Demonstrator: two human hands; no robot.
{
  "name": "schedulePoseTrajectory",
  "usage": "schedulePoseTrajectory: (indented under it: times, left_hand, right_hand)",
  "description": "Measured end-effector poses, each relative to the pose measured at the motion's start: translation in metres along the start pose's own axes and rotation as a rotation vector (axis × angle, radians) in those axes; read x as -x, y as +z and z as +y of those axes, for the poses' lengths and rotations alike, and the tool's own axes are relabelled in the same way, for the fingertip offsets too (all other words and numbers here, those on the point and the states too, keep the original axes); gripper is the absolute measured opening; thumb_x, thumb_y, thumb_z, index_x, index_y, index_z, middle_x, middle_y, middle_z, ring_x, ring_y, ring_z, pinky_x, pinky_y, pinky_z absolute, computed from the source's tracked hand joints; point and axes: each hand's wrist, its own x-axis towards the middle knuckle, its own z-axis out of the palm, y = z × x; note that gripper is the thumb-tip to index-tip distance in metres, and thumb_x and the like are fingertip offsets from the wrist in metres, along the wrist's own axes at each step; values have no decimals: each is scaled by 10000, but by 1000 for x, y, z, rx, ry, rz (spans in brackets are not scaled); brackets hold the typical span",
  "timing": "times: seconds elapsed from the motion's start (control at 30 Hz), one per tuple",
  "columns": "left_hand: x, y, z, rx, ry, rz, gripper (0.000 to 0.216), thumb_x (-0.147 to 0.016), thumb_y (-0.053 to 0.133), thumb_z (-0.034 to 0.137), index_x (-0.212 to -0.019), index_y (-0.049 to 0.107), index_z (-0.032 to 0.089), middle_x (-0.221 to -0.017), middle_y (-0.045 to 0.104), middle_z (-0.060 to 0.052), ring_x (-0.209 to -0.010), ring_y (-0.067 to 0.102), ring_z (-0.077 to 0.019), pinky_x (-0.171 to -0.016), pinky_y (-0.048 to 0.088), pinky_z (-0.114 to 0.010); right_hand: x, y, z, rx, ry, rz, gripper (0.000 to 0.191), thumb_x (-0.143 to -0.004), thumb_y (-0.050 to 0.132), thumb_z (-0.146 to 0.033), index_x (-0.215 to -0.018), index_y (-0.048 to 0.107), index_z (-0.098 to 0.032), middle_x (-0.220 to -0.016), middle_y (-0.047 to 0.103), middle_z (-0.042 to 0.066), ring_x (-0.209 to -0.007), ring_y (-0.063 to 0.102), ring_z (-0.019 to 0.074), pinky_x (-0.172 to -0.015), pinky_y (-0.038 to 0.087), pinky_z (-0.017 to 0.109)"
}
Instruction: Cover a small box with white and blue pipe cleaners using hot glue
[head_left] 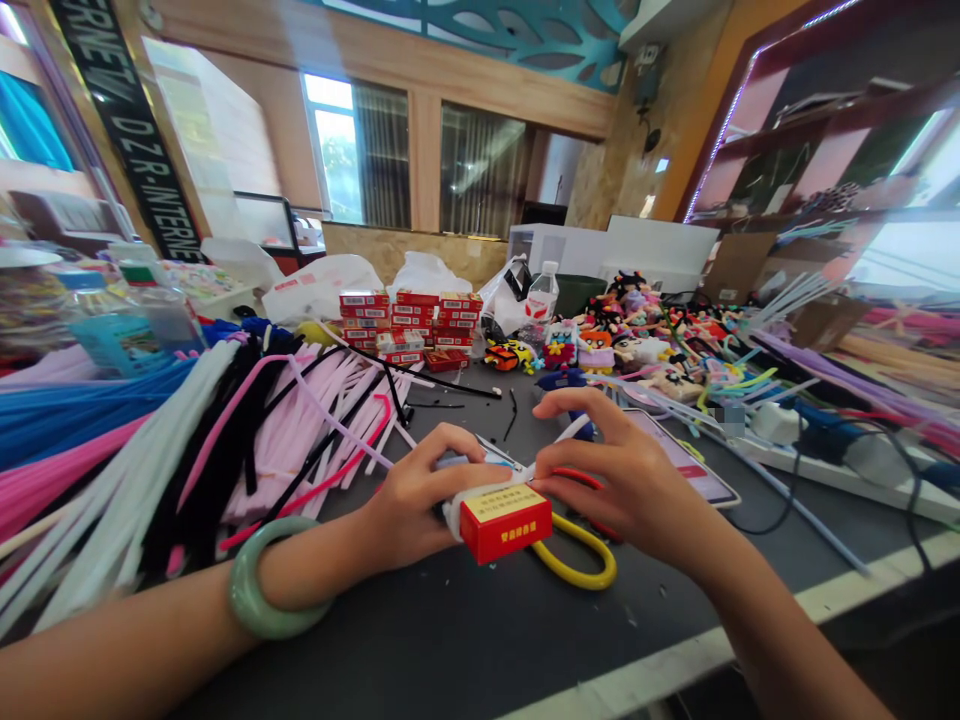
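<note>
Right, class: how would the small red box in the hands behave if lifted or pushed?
The red box in the left hand looks like thin card, so probably light. Flat faces suggest it slides, not rolls. The white pipe cleaner round it, pinched by the right hand, likely adds grip.

A dark grey tabletop (450, 640) carries heaps of craft stock. At the left lie long bundles of fuzzy pipe cleaners: bright blue ones (67, 410), hot pink ones (45, 480), white ones (127, 480), black ones (217, 470) and pale pink ones (315, 420), side by side and overlapping. Behind them stands a stack of small red-and-white cardboard boxes (411, 322), with white plastic bags (322, 285) just beyond. A clear plastic water bottle with a red label (541, 292) stands upright near a cluster of small colourful pipe-cleaner figures (600, 350). Long purple pipe cleaners (847, 385) run along the right side, and a brown cardboard box (739, 265) sits farther back. A flat tablet with a pink edge (690, 465) lies on the table.
</note>
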Motion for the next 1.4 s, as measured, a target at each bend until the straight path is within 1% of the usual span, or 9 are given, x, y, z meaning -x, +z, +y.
schedulePoseTrajectory:
  times: [0.17, 0.3, 0.53, 0.63, 0.77, 0.93, 1.07, 1.23, 1.4]
  left_hand:
    - [4, 1, -3, 18, -3, 7, 258, -858, 609, 267, -1099, 619, 177, -943, 539, -69, -890, 580, -161, -779, 537, -275]
    - [6, 1, -5, 30, -4, -7, 269, -861, 605, 272, -1115, 616, 183, -950, 540, -70, -897, 577, -164, -788, 535, -285]
    - [1, 0, 0, 7, -17, -3, 240, -864, 601, 275, -1080, 620, 172, -934, 532, -61, -885, 579, -152, -792, 532, -265]
    - [0, -1, 1, 5, -20, -3, 231, -868, 595, 271, -1071, 626, 165, -930, 534, -60, -888, 579, -149, -790, 530, -255]
    - [2, -1, -1, 6, -43, -1, 245, -853, 615, 274, -1080, 639, 186, -919, 546, -60, -873, 586, -159, -772, 536, -272]
    - [5, 0, -4, 5, 13, -13, 267, -867, 590, 273, -1118, 626, 189, -933, 556, -78, -888, 580, -178, -768, 540, -303]
    - [2, -1, -2, -18, 23, 1, 243, -865, 594, 260, -1093, 628, 182, -930, 560, -79, -877, 583, -176, -760, 542, -300]
    - [2, -1, -1, -31, 11, -10, 237, -860, 601, 249, -1086, 625, 184, -938, 554, -76, -881, 589, -172, -760, 540, -288]
    - [7, 2, -6, -8, 30, 1, 278, -872, 585, 278, -1134, 612, 191, -938, 539, -78, -885, 574, -178, -766, 536, -296]
  right_hand:
    - [0, -1, -3, 16, -9, 7, 161, -914, 516, -186, -787, 615, -186, -1114, 519, 115, -1056, 553, 225, -895, 478, 401]
    - [0, -3, -6, 10, 6, -20, 151, -917, 510, -186, -788, 587, -194, -1115, 526, 112, -1056, 546, 229, -886, 482, 402]
    - [0, -2, -4, -5, -11, 11, 115, -906, 528, -142, -837, 613, -178, -1117, 516, 112, -1060, 520, 211, -914, 454, 386]
    - [-1, -1, -5, -28, -17, 9, 133, -906, 512, -111, -866, 619, -180, -1096, 539, 106, -1031, 520, 204, -885, 461, 369]
    - [-2, -2, -7, -44, -41, -1, 187, -896, 482, -53, -877, 620, -177, -1087, 563, 102, -1029, 499, 210, -889, 448, 377]
    - [-3, -4, -11, -27, -2, -72, 197, -887, 481, -37, -837, 614, -173, -1073, 581, 102, -1034, 490, 221, -890, 449, 384]
    - [-5, -6, -14, 14, -1, -64, 187, -904, 467, -56, -826, 599, -163, -1035, 610, 102, -997, 512, 218, -867, 459, 380]
    - [-6, -4, -14, 90, -29, -71, 215, -903, 433, -46, -815, 594, -157, -990, 640, 104, -963, 541, 226, -869, 446, 413]
    - [-4, 0, -12, 111, -8, -76, 211, -901, 406, -46, -827, 575, -146, -910, 639, 87, -950, 553, 238, -928, 395, 489]
